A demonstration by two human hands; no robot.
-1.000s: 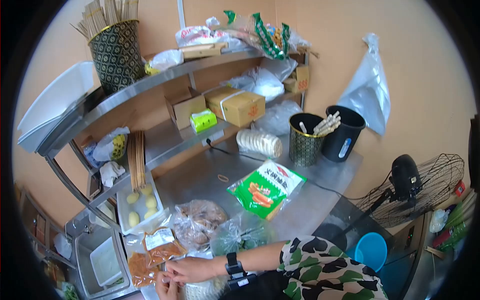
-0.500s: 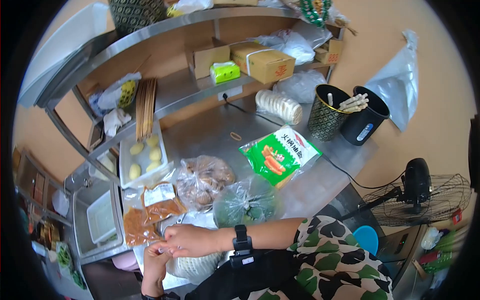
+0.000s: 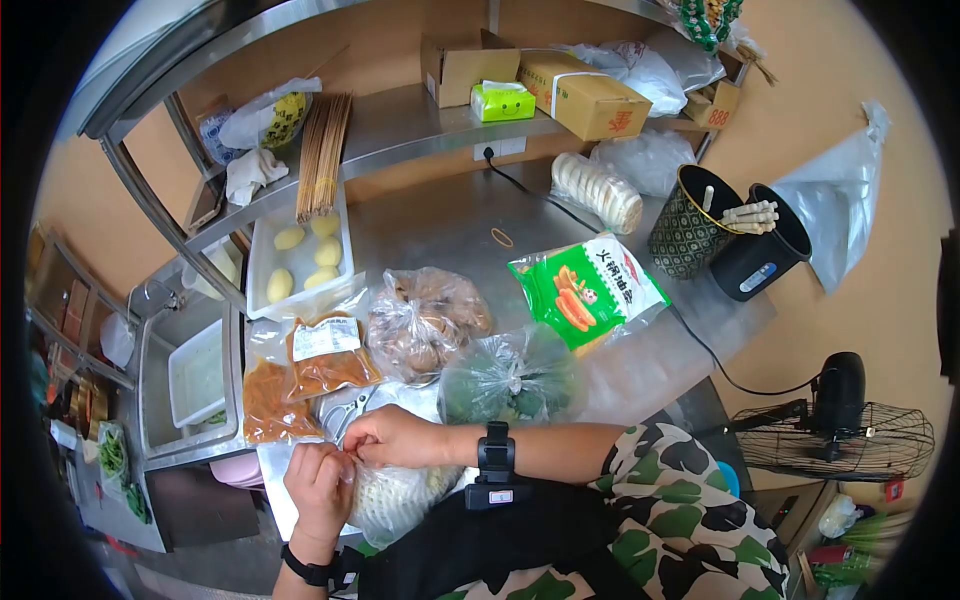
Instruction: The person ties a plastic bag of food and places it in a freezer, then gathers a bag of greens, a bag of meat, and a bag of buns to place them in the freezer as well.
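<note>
My left hand (image 3: 318, 490) and my right hand (image 3: 398, 438) meet fingertip to fingertip, closed in pinches on the gathered top of a clear plastic bag (image 3: 405, 500). Pale, bumpy contents show through the bag, which rests close to my body. Just beyond my right hand lies a pair of scissors (image 3: 345, 412), partly covered. Two packs of orange-brown sauce, a front pack (image 3: 277, 402) and a labelled pack (image 3: 330, 362), lie past my fingers. Beside them are a knotted bag of brown pieces (image 3: 425, 325) and a knotted bag of greens (image 3: 512, 380).
A white tray of peeled potatoes (image 3: 300, 262) stands at the back left, under skewers (image 3: 323, 160) on the shelf. A green food packet (image 3: 575, 300), a power cord (image 3: 690, 330) and two bins, one patterned (image 3: 680, 235), one black (image 3: 750, 265), are rightward. A fan (image 3: 840, 420) stands right.
The view has shifted, so the table's things sit elsewhere in the frame. My hands have moved slightly away from the sauce packs' corner, still pinching the bag's top; more of the scissors shows.
</note>
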